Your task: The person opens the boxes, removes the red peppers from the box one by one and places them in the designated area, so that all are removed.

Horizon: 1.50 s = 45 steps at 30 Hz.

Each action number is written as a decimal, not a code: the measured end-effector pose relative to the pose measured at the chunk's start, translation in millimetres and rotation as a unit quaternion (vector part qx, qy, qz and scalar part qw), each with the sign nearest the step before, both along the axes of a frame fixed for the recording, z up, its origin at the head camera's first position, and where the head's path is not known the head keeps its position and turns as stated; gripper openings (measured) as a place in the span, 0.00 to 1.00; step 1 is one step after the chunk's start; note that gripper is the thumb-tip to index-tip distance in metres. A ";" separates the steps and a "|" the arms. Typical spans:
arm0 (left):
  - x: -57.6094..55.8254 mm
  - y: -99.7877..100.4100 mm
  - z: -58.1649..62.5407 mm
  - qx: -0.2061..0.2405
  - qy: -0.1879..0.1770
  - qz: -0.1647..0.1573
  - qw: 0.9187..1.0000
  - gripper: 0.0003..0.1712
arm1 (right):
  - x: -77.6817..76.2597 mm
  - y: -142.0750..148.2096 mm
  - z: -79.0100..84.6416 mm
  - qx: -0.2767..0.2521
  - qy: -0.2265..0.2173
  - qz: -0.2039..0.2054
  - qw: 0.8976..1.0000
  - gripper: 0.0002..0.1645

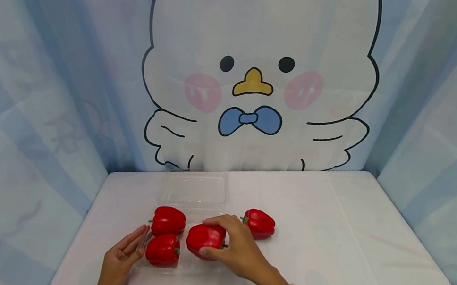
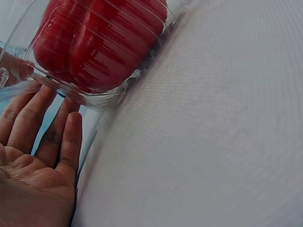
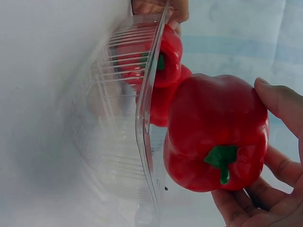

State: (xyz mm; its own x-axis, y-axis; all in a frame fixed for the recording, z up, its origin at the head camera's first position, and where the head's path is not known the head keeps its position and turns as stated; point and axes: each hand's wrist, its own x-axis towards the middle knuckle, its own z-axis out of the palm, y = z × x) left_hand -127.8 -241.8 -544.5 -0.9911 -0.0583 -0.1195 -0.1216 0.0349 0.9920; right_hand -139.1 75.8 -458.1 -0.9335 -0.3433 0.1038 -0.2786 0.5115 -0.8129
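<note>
A clear plastic clamshell box lies on the table with its lid folded back. Two red bell peppers, one behind and one in front, sit in its left half. My left hand pinches the box's left rim, the thumb over the edge and the fingers outside, as the left wrist view shows too. Between thumb and fingers, my right hand holds another red bell pepper over the box's right half. In the right wrist view this pepper is above the rim, its green stem toward the camera.
One more red bell pepper lies on the table just right of the box, beyond my right hand. The open lid reaches toward the back edge. Printed curtains enclose the white table at the back and sides.
</note>
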 end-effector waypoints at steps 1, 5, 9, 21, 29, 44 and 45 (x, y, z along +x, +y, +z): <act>-0.1 0.0 0.2 -0.002 -0.002 0.000 1.000 0.41 | 0.4 1.5 0.6 -0.002 0.002 -0.003 1.000 0.34; 0.0 0.4 1.5 -0.008 -0.009 0.002 1.000 0.40 | 2.0 8.2 3.7 -0.012 0.010 -0.011 1.000 0.34; 0.2 0.6 2.5 -0.009 -0.011 0.003 1.000 0.40 | 3.8 15.2 6.3 -0.023 0.010 -0.019 1.000 0.35; 2.1 0.3 0.5 0.001 -0.005 0.001 1.000 0.40 | 13.0 37.0 8.7 -0.043 0.003 -0.055 0.998 0.35; 2.5 0.8 1.7 0.000 -0.002 0.000 1.000 0.39 | 16.6 54.5 4.0 -0.052 0.020 -0.091 0.994 0.34; 1.4 0.3 0.8 -0.005 -0.005 -0.004 1.000 0.40 | 20.1 81.6 -14.6 -0.035 0.014 -0.145 0.989 0.34; 1.5 0.6 1.0 -0.004 -0.005 -0.004 1.000 0.40 | 20.2 82.9 -15.8 -0.035 0.014 -0.148 0.988 0.34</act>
